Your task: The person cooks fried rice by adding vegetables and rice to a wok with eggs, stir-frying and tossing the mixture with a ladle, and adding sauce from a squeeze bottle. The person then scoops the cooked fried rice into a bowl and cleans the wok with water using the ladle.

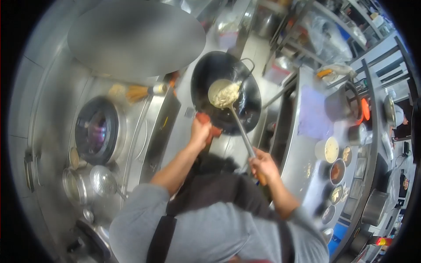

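Note:
A large black wok (247, 103) is held tilted in front of me, with a loop handle at its far right rim. My left hand (201, 131) is closed around a reddish cloth at the wok's near left edge. My right hand (264, 165) grips the long handle of a metal ladle (240, 125) near its wooden end. The ladle's bowl is inside the wok, with pale, lumpy food (227, 95) in and beside it.
Left is a stove with another wok (97, 130), a bamboo brush (138, 93), a strainer (103, 180) and pots. Right, a steel counter (294, 168) holds a purple cloth (315, 113), a large pot (337, 106) and several food bowls. Shelving stands beyond.

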Tool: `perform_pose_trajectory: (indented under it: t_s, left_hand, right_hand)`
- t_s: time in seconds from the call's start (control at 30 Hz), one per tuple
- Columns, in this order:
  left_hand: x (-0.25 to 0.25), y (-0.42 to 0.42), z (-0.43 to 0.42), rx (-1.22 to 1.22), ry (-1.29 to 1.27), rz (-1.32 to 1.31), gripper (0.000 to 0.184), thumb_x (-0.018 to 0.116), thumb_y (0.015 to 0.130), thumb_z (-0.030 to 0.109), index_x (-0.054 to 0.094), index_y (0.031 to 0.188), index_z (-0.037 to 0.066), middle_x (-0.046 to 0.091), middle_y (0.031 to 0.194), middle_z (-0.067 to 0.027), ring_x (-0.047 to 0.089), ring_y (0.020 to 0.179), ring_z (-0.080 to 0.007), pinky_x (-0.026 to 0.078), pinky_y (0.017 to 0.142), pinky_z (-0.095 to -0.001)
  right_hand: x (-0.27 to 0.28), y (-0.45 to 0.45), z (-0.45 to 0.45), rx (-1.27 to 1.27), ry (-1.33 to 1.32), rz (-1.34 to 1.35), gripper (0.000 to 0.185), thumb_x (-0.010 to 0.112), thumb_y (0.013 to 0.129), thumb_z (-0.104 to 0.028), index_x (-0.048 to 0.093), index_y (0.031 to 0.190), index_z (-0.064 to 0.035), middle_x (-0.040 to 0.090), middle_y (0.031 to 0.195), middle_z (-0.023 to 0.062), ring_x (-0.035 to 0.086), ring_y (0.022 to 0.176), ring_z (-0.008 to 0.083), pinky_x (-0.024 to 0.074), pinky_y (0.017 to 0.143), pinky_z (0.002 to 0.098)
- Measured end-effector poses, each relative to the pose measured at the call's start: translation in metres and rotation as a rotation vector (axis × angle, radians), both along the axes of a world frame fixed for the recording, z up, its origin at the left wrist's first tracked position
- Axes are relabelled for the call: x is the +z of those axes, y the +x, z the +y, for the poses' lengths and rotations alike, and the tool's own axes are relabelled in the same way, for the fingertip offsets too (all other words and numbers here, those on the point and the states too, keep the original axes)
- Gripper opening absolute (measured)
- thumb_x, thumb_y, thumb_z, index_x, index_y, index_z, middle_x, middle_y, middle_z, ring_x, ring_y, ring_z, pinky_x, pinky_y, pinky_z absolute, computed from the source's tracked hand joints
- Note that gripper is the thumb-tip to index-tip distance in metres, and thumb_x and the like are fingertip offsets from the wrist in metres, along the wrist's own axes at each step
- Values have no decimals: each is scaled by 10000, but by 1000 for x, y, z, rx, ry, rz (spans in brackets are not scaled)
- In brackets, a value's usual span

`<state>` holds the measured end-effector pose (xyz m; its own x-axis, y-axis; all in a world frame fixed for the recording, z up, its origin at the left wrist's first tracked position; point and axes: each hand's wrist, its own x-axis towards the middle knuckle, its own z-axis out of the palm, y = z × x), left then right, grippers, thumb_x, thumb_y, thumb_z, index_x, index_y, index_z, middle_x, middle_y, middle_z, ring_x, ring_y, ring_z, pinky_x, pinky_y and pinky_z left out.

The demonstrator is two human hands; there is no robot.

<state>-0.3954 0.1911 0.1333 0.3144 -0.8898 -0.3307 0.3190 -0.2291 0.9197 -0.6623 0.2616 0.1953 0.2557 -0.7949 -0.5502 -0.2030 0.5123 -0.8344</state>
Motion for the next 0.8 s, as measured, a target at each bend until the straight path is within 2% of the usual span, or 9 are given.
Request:
perform_pose_trajectory:
  t_s: [0.07,0.17,0.27,0.37,0.43,0.57,0.63,0.73,0.8]
  left_hand:
    - [11,19,9,-173,270,48,357,428,692,-29,429,1039,56,634,821,-221,648,594,-238,362,348,-255]
    - [-17,30,51,-128,381,195,358,434,697,5,428,1049,67,643,763,-257,650,592,-225,327,337,-240]
    - [-24,35,70,-82,453,285,373,432,689,5,421,1057,64,648,806,-247,657,621,-254,378,383,-252]
    - [-74,32,29,-61,414,457,279,452,670,-2,454,941,68,644,879,-244,658,755,-310,452,482,-289]
    - [-74,21,16,-83,405,541,212,467,655,-6,472,849,80,631,923,-234,651,861,-329,478,517,-300]
    - [-21,22,46,-103,388,417,263,448,649,-18,465,892,80,634,899,-225,652,689,-285,451,444,-297]
    - [-12,31,48,-8,432,371,244,405,644,-66,472,844,56,617,846,-214,622,571,-234,282,309,-264]
    - [-8,25,34,14,173,238,312,402,645,-93,458,926,33,562,776,-151,594,499,-225,316,304,-287]
    - [1,20,42,27,180,219,350,419,676,-109,418,997,31,510,751,-114,585,485,-224,375,332,-302]
  right_hand:
    - [16,-9,23,-108,380,-255,525,559,804,-53,448,1312,25,523,619,40,501,437,128,400,384,263]
    - [20,-22,49,-168,463,-228,532,572,794,-71,449,1303,20,524,650,47,491,436,123,386,358,248]
    - [22,-26,47,-153,462,-193,566,584,787,-77,421,1317,36,527,651,46,487,433,126,382,359,252]
    - [28,-5,15,-183,378,-228,606,575,787,-77,381,1346,52,533,646,35,494,434,136,379,365,253]
    - [29,1,6,-184,289,-238,610,561,781,-39,367,1350,69,539,652,49,499,434,142,384,376,257]
    - [52,-24,9,-183,180,-192,610,550,781,-7,352,1349,92,547,669,64,500,417,152,397,384,264]
    - [66,-30,14,-198,173,-174,601,542,784,-15,363,1352,69,551,681,66,502,422,147,403,385,257]
    - [74,-38,14,-242,125,-155,597,534,792,-23,363,1358,55,553,688,68,502,420,143,405,380,252]
    - [83,-41,15,-261,156,-146,589,530,793,-22,366,1353,63,548,682,68,504,426,142,405,384,247]
